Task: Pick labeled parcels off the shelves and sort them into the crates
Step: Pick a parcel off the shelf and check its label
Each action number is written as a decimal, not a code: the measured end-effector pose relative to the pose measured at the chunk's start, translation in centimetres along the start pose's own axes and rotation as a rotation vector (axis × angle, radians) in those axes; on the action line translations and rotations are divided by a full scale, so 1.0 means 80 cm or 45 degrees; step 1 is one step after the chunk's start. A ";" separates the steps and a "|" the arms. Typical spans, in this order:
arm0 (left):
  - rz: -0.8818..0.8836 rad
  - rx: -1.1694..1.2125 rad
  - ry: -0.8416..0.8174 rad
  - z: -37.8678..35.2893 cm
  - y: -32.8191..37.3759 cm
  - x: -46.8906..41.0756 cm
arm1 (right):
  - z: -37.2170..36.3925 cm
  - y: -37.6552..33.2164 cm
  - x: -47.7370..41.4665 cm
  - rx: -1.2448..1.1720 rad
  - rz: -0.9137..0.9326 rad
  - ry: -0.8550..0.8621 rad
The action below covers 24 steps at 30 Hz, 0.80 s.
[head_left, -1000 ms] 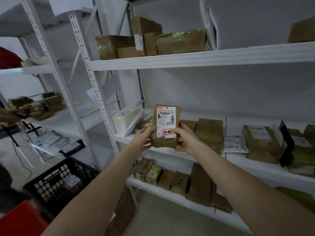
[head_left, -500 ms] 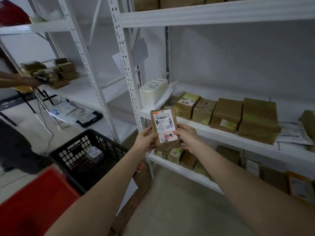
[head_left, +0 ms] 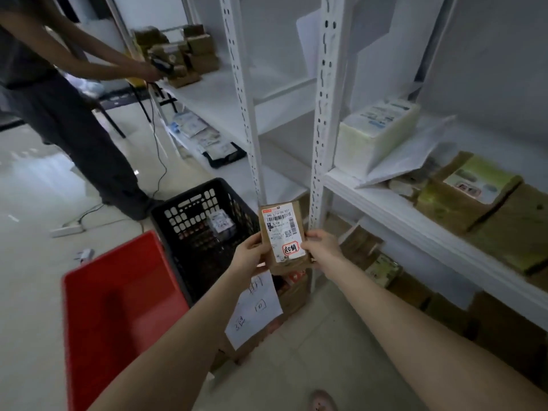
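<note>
Head camera leaves a good deal unclear for me. The other person [head_left: 59, 99] at the upper left is cut off at the shoulders, and whatever they hold at the far shelf is too blurred to name. The red crate [head_left: 118, 307] runs out of the bottom edge, and motion smear hides its inside. Brown parcels on the right shelf [head_left: 385, 203] are smeared as well, so I cannot count them. The writing on the paper sheet [head_left: 255, 310], which hangs on a cardboard box below my hands, is too rough to read, and the small print on the parcel's label is also beyond me.

The parcel [head_left: 283, 235] stands upright between both hands, tipped slightly, with its white label facing the lens. My left hand [head_left: 249, 256] grips its lower left edge, thumb on the front. My right hand [head_left: 321, 247] pinches its lower right edge, beside the red-ringed stamp [head_left: 290, 249]. The parcel sits just in front of the white shelf post [head_left: 323, 114], beside the near right corner of the black crate [head_left: 189, 221].

Counting: one parcel in hand, two hands on it, two crates side by side on the floor, one black and one red, and one small white packet [head_left: 219, 222] lying in the black crate. One pale wrapped box [head_left: 376, 132] sits at the left end of the right shelf.
</note>
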<state>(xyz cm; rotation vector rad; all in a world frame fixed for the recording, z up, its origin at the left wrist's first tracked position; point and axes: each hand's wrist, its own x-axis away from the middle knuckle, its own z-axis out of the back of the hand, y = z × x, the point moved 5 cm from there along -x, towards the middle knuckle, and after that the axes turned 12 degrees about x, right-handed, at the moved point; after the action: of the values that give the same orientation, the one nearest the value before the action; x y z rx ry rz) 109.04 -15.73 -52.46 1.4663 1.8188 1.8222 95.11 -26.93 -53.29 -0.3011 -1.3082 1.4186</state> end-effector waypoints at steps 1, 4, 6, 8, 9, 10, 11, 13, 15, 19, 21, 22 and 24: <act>0.010 0.018 0.046 0.009 -0.002 -0.013 | -0.013 -0.003 -0.018 0.041 0.001 -0.031; 0.013 0.053 0.158 0.038 -0.009 -0.046 | -0.052 -0.010 -0.062 0.155 0.018 -0.117; 0.008 0.095 0.230 0.059 -0.013 -0.063 | -0.080 -0.017 -0.086 0.205 0.035 -0.174; 0.003 0.144 0.304 0.084 -0.012 -0.080 | -0.115 -0.023 -0.109 0.231 0.023 -0.243; -0.002 0.158 0.339 0.096 -0.010 -0.089 | -0.132 -0.027 -0.119 0.246 0.013 -0.272; -0.006 0.163 0.372 0.111 -0.009 -0.103 | -0.153 -0.030 -0.133 0.271 0.004 -0.301; -0.010 0.156 0.395 0.124 -0.007 -0.116 | -0.170 -0.032 -0.144 0.291 -0.001 -0.332; -0.011 0.146 0.431 0.149 -0.006 -0.142 | -0.204 -0.034 -0.167 0.332 -0.003 -0.385; -0.011 0.151 0.459 0.178 -0.009 -0.177 | -0.241 -0.035 -0.196 0.378 -0.006 -0.419; 0.039 0.132 0.510 0.238 -0.022 -0.263 | -0.321 -0.033 -0.262 0.443 -0.070 -0.468; 0.074 0.109 0.537 0.270 -0.034 -0.305 | -0.363 -0.030 -0.295 0.459 -0.135 -0.500; 0.089 0.097 0.550 0.285 -0.039 -0.325 | -0.384 -0.027 -0.310 0.469 -0.163 -0.518; 0.122 0.078 0.568 0.316 -0.047 -0.366 | -0.425 -0.022 -0.342 0.493 -0.192 -0.552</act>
<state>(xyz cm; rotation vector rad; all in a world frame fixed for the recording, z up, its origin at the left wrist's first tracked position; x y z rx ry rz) 139.78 -18.93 -76.02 1.2572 2.0386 2.3082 131.69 -31.81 -76.61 0.3764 -1.3247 1.6219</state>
